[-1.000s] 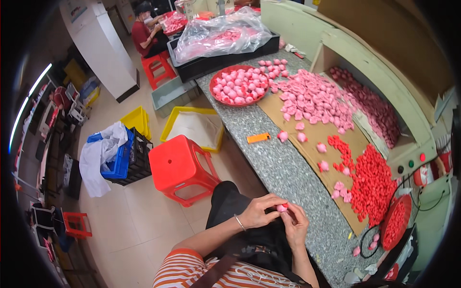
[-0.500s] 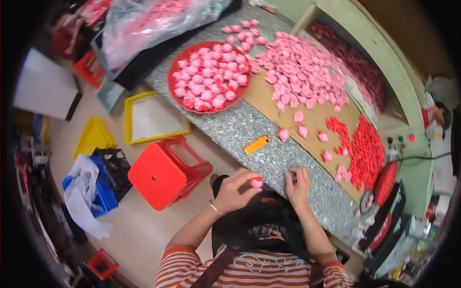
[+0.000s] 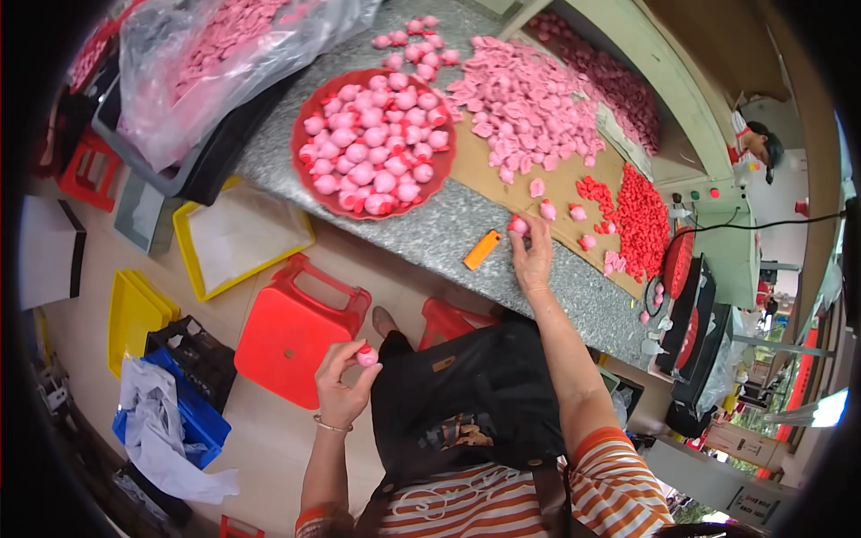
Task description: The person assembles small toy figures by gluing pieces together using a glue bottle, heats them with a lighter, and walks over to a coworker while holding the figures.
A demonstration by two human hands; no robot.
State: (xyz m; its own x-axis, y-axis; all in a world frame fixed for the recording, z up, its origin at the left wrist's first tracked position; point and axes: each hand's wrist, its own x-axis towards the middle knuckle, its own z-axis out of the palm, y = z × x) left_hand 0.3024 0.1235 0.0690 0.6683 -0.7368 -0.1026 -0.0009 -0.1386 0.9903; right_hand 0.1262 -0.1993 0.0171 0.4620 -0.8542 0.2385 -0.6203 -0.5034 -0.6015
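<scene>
My left hand (image 3: 339, 387) is raised off the front of the table, above the floor beside my apron. Thumb and fingers pinch a small pink ball with a red piece on it (image 3: 367, 357). On the table, my right hand (image 3: 533, 255) closes thumb and fingers around another pink ball with a red tip (image 3: 517, 225), at the cardboard's near edge. An orange lighter-shaped item (image 3: 482, 250) lies just left of that hand. A few more pink balls (image 3: 548, 210) sit on the cardboard (image 3: 480, 161) beyond my fingertips.
A red basket (image 3: 299, 161) of pink-and-red balls stands on the speckled table. Behind the cardboard's front lie heaps of flat pink pieces (image 3: 529, 108) and small red pieces (image 3: 641, 224). A red stool (image 3: 285, 345), yellow tray (image 3: 202, 269) and blue crate (image 3: 202, 426) are on the floor.
My right hand has moved from the table's front edge forward to the pink ball by the cardboard. My left hand, still pinching its ball, has moved left and lower. The view has shifted.
</scene>
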